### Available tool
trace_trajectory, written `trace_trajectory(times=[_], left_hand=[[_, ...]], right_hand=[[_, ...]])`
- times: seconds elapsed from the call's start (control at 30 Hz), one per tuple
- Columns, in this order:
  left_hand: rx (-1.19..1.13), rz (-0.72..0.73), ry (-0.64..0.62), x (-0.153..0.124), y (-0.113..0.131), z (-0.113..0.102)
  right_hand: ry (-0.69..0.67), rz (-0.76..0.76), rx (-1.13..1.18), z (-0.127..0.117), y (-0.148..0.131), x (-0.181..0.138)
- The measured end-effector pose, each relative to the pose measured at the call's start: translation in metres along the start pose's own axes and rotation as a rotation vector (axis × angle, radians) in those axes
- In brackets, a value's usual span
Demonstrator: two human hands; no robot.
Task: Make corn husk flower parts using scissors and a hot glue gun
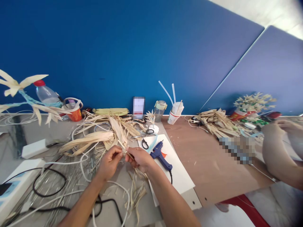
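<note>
hands (110,162) (140,159) close together pinch a pale strip (121,145) by white paper's (178,175) edge, bare brown tabletop (187,145) farther right.

this looks like a craft workshop at office-style desks (199,157): a blue partition (118,47) stands beyond the fingers (114,153), dried husks (115,127) heap just past them, a glue gun (158,153) lies on white paper (177,179) to their right, and a co-worker's arms (274,151) show farther right near husk flowers (254,102).

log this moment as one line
left hand: pinched at pale strip | right hand: pinched at same strip | glue gun: on white paper
</note>
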State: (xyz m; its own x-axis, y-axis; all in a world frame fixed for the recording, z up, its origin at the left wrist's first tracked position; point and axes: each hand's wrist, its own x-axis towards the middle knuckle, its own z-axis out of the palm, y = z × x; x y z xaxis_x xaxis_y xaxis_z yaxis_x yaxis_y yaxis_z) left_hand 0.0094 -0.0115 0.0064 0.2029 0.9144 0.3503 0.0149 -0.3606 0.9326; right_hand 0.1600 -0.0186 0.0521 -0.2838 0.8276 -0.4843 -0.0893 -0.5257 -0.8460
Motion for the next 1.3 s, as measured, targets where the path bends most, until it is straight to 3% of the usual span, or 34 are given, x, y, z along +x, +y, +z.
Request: trace_trajectory(times=[0.13,0.27,0.33,0.43,0.53,0.73,1.03,1.3], left_hand=[[0.026,0.025,0.034,0.001,0.004,-0.001],[0.015,-0.022,0.12,0.004,0.002,-0.009],[-0.038,-0.085,0.219,0.006,0.001,-0.013],[-0.147,-0.164,0.324,0.008,-0.001,-0.014],[-0.223,-0.211,0.264,0.006,-0.003,-0.01],[-0.182,-0.219,0.19,0.004,-0.006,-0.004],[-0.081,-0.209,0.12,0.006,0.003,0.001],[-0.077,-0.172,0.066,0.005,0.002,0.002]], right_hand=[[-0.128,0.075,0.133,-0.006,-0.001,0.0],[-0.264,0.033,0.314,-0.028,-0.009,-0.006],[-0.236,-0.042,0.427,-0.044,-0.016,-0.012],[-0.082,-0.236,0.589,-0.057,-0.023,-0.017],[-0.108,-0.173,0.601,-0.045,-0.021,-0.014],[-0.072,-0.23,0.578,-0.009,-0.006,-0.002],[-0.102,-0.243,0.501,-0.003,0.002,0.003],[-0.144,0.002,0.569,-0.009,0.003,0.006]])
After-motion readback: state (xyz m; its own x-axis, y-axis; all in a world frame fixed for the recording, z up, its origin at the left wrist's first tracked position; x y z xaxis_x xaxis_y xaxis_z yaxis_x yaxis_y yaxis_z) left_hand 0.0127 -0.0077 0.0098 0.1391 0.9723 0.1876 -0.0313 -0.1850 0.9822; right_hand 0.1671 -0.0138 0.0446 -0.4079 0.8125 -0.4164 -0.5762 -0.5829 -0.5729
